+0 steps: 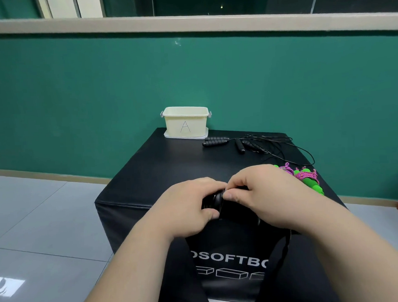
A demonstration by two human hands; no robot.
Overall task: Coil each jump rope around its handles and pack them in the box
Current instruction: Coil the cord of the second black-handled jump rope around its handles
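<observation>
A black padded block [149,170] fills mid-frame. At its near edge the left hand [191,207] and right hand [265,198] grip a black jump rope [214,201], mostly hiding it. The cream box [186,125] marked A stands at the block's far edge, with loose black ropes [215,141] to its right. A coiled pink rope [306,177] lies right of the hands.

One wide-angle view, worn on the person's head, faces forward and tilts down across the black surface [153,166] toward the green wall [79,98] beyond. It sits close over the near edge: the left hand [191,205] and right hand [265,193], both gripping a black jump rope [214,201], lie low in the middle, forearms entering from below. The box [174,125] at the far edge looks small, and the floor [37,213] shows at left.
</observation>
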